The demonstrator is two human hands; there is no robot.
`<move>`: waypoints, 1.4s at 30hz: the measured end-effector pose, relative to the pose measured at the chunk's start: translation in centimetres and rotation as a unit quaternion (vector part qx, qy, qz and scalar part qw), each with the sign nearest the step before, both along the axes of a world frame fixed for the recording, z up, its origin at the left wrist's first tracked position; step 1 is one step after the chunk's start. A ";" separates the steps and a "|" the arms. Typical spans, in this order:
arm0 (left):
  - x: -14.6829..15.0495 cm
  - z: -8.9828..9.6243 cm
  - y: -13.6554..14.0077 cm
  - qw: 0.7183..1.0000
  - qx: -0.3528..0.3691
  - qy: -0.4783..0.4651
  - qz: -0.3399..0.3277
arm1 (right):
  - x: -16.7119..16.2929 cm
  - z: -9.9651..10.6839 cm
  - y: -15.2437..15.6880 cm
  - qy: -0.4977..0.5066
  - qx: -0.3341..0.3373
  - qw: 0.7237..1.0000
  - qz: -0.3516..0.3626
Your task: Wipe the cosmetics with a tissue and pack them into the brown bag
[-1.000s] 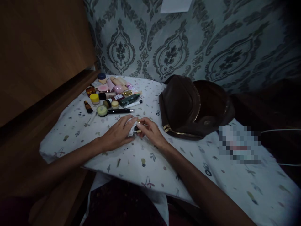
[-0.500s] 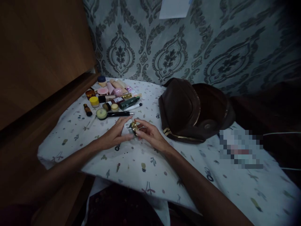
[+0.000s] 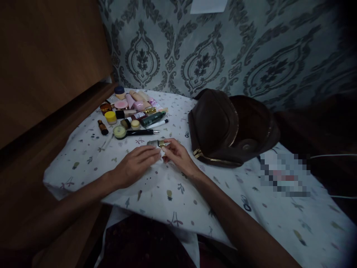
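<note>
The right hand (image 3: 178, 155) pinches the gold right end of the bottle (image 3: 152, 143), which lies left-to-right just beyond the left hand (image 3: 135, 163), whose hold on the tissue (image 3: 161, 153) is unclear.

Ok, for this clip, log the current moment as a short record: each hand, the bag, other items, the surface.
Left hand: holding a white wipe by the gold-banded container
Right hand: gripping that container
Brown bag: open, right of the hands
Other items: yellow-lidded jar, dark green tube, more cosmetics
Surface: white patterned cloth
</note>
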State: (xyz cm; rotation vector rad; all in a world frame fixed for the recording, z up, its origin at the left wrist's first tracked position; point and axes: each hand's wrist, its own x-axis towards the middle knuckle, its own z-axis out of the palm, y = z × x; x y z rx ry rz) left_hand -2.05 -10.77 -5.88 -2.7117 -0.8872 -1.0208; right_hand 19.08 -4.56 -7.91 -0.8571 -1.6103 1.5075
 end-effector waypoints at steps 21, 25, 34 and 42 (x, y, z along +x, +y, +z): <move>0.1 -0.6 0.0 0.997 0.014 -0.064 -0.029 | 0.1 0.2 0.2 0.110 -0.107 0.988 -0.010; -0.1 0.3 0.3 0.989 -0.075 -0.127 -0.025 | 0.3 0.3 -0.1 0.093 -0.091 0.991 0.033; 0.0 0.5 1.5 0.823 -0.416 -0.383 0.064 | 0.1 0.5 -0.5 0.167 -0.142 0.974 0.053; 0.5 -1.0 1.7 0.698 -0.518 -0.494 0.015 | -0.1 1.0 -0.6 0.161 -0.107 0.981 0.027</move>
